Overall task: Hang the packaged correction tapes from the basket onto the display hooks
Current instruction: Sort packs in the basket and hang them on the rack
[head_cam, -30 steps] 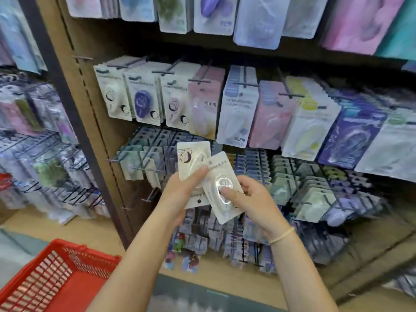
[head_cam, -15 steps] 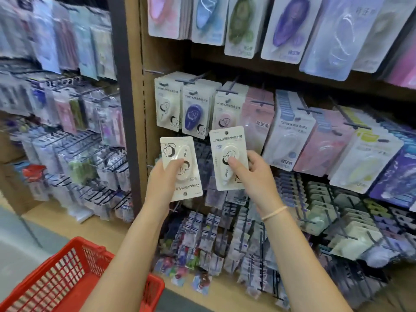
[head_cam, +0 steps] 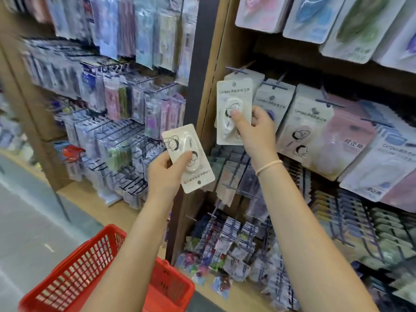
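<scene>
While the right hand (head_cam: 254, 129) lifts one packaged correction tape (head_cam: 233, 111) upright toward the leftmost display hook (head_cam: 236, 70), the left hand (head_cam: 166, 174) keeps a second pack (head_cam: 188, 157) lower down, tilted and turned upside down (its print reads inverted, the punched hole at the bottom). Both packs are flat cream cards with rounded corners, each carrying a glossy clear blister, oval in shape, over a small cartoon figure. The right thumb presses on the blister's front while the other fingers curl behind the card, pinching it; its top edge sits just below the hook, in front of the matching cards already hanging there. The left thumb lies across the second pack's blister, the fingers wrapped behind. Thin dark wire hooks jut from the wooden shelving. Below, near the left forearm, stands the red plastic basket (head_cam: 74, 273), its walls an open lattice; its contents cannot be made out.
</scene>
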Demonstrator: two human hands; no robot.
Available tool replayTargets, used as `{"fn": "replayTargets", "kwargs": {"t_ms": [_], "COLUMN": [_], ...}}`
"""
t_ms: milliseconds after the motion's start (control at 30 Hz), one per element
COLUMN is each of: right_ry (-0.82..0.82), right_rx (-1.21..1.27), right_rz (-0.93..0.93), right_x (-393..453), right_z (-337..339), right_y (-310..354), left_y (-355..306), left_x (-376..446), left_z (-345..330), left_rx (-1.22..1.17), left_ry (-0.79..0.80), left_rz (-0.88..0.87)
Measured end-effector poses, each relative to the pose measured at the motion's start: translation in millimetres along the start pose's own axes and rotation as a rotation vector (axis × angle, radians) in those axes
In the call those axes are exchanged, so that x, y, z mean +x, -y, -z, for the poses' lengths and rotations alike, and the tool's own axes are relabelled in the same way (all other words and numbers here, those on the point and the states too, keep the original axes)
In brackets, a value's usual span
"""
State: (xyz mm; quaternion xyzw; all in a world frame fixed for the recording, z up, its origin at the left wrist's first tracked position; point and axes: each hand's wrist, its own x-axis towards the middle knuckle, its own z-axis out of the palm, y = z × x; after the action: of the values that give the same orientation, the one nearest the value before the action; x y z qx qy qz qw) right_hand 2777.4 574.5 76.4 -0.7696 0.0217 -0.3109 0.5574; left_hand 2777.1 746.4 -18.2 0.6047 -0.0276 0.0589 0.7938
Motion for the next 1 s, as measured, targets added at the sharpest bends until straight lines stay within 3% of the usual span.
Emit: {"fn": "replayTargets", "kwargs": {"t_ms": [467,700,1000], "right_ry": [-0.110,-0.148,-0.042], "right_rx": [0.004,-0.046,0.014], "right_rz": [-0.030,-0.185,-0.420], "right_x": [3.0,14.4,-41.6], "right_z": [-14.1,-19.9,1.4], "right_y": [-2.6,-13.5,-33.6], "left_y": [6.1,5.4,0.1], "left_x": [18.2,16.7,3.9], "left_z": [0.1,4.7,-5.7], "left_rx": [-0.069,-0.134,-0.439], "left_ry": [0.060,0.091,0.186], "left_rz": [0.070,0.054,0.103]}}
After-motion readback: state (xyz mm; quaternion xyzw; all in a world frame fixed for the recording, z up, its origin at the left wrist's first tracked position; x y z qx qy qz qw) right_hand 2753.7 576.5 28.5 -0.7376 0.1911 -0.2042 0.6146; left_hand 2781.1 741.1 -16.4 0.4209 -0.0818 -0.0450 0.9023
